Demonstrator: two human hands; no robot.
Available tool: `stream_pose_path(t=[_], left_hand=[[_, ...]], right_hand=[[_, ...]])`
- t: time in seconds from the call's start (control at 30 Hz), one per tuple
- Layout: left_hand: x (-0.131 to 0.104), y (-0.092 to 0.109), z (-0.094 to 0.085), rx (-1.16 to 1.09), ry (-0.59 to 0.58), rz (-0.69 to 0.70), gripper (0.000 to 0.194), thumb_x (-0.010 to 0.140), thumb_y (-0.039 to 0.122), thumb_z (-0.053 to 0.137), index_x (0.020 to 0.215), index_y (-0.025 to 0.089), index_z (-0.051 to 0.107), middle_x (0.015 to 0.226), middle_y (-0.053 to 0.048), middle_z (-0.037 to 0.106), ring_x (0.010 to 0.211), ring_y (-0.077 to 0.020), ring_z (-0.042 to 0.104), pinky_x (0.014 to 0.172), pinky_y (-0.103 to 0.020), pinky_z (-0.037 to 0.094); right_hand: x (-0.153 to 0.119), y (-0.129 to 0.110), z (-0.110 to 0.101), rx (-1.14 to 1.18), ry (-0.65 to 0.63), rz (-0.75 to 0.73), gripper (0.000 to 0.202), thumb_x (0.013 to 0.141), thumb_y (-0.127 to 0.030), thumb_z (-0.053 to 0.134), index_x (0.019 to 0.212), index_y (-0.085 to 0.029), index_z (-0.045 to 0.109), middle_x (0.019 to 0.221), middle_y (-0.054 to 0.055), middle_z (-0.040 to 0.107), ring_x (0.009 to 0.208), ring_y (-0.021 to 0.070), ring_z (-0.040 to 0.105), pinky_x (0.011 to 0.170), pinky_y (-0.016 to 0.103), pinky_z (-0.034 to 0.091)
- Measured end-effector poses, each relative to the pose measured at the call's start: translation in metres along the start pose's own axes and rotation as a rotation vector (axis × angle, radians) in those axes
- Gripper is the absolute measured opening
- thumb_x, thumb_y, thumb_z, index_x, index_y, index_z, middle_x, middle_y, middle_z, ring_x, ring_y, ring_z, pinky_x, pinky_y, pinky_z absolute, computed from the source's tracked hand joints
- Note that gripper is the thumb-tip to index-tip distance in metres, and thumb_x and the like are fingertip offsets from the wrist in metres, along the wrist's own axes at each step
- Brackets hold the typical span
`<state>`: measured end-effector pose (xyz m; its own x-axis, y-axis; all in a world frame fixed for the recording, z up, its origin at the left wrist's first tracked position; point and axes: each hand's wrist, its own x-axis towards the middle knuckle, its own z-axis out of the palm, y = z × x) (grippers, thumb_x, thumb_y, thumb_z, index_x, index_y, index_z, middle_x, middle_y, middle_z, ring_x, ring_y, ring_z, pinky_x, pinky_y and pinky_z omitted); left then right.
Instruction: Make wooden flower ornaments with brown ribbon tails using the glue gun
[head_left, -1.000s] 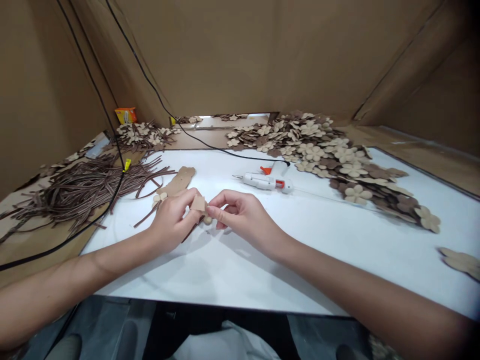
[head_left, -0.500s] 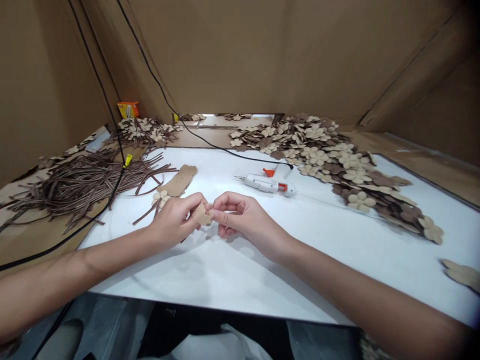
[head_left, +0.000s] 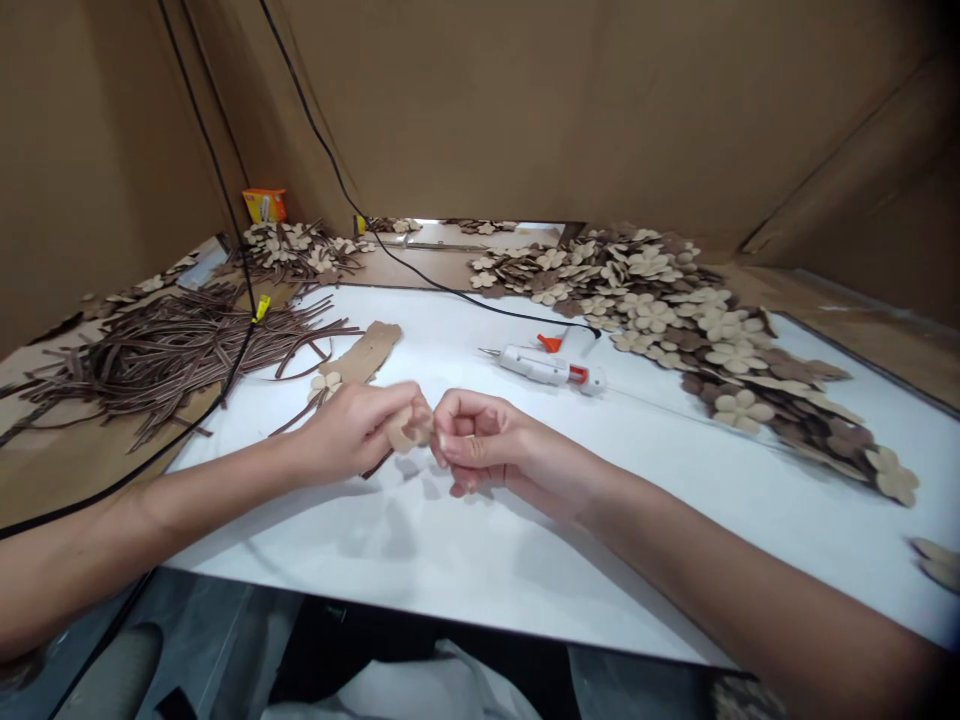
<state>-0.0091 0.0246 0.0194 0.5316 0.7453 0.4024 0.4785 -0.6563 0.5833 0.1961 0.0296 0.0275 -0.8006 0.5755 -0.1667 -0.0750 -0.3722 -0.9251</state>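
My left hand (head_left: 352, 428) is closed around a beige flower cut-out (head_left: 405, 432), whose petals are folded up. A dark brown strip (head_left: 377, 466) sticks out below that hand. My right hand (head_left: 491, 440) meets it from the other side, thumb and forefinger pinched at the flower's right edge; the fingers hide the exact contact. Behind the left hand, another cream flower (head_left: 325, 385) on brown strips lies against a tan cardboard piece (head_left: 369, 352). Beyond the right hand, a white glue gun (head_left: 536, 366) lies on its side, nozzle pointing left.
A heap of brown strips (head_left: 180, 345) spreads over the left. Beige and brown flower cut-outs (head_left: 649, 312) are piled along the back right of the white board (head_left: 480, 570). A black cable (head_left: 330, 160) hangs across the left and reaches the glue gun. Cardboard walls (head_left: 465, 110) enclose the table.
My right fingers have shifted slightly along the flower's edge, and the petals look more folded. The whole view has moved a little, with most things now farther right.
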Motion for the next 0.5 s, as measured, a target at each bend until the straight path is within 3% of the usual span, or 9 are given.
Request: stream_pose_path(t=[0.07, 0.13, 0.2, 0.3, 0.5], left_hand=[[0.001, -0.002, -0.006, -0.107, 0.092, -0.092, 0.016, 0.085, 0.017, 0.04, 0.069, 0.02, 0.039, 0.053, 0.007, 0.044, 0.047, -0.008, 0.043, 0.049, -0.018, 0.035], [0.002, -0.002, -0.01, -0.187, 0.156, -0.131, 0.021, 0.089, 0.023, 0.038, 0.068, 0.02, 0.037, 0.052, 0.007, 0.042, 0.048, -0.0085, 0.044, 0.05, -0.019, 0.037], [0.003, 0.001, -0.01, -0.186, 0.14, -0.102, 0.025, 0.091, 0.027, 0.037, 0.067, 0.02, 0.039, 0.052, 0.006, 0.045, 0.049, -0.0086, 0.044, 0.052, -0.02, 0.037], [0.002, 0.006, -0.004, -0.136, 0.054, -0.072, 0.027, 0.091, 0.031, 0.038, 0.067, 0.019, 0.043, 0.053, 0.005, 0.049, 0.049, -0.0083, 0.044, 0.051, -0.019, 0.035], [-0.004, 0.011, 0.006, -0.014, 0.025, -0.102, 0.025, 0.088, 0.031, 0.039, 0.068, 0.018, 0.047, 0.05, 0.006, 0.05, 0.044, -0.0074, 0.042, 0.047, -0.018, 0.031]], right_hand=[[-0.003, -0.005, -0.002, -0.062, -0.039, -0.036, 0.023, 0.07, -0.029, 0.073, 0.072, -0.018, 0.052, 0.063, -0.006, 0.056, 0.049, 0.0039, 0.051, 0.057, 0.02, 0.048], [-0.005, -0.01, -0.003, -0.185, 0.029, -0.067, 0.023, 0.072, -0.032, 0.071, 0.073, -0.018, 0.053, 0.063, -0.006, 0.057, 0.049, 0.0041, 0.05, 0.054, 0.019, 0.045], [-0.005, -0.013, -0.002, -0.308, 0.146, -0.053, 0.023, 0.074, -0.036, 0.068, 0.078, -0.018, 0.055, 0.064, -0.005, 0.057, 0.05, 0.0049, 0.051, 0.051, 0.018, 0.042], [-0.001, -0.01, 0.003, -0.402, 0.209, -0.041, 0.027, 0.077, -0.042, 0.063, 0.088, -0.018, 0.057, 0.069, -0.003, 0.059, 0.051, 0.0068, 0.052, 0.05, 0.02, 0.042], [0.006, 0.005, 0.013, -0.308, 0.278, -0.138, 0.028, 0.076, -0.044, 0.064, 0.083, -0.019, 0.053, 0.071, -0.002, 0.058, 0.049, 0.0068, 0.052, 0.048, 0.02, 0.04]])
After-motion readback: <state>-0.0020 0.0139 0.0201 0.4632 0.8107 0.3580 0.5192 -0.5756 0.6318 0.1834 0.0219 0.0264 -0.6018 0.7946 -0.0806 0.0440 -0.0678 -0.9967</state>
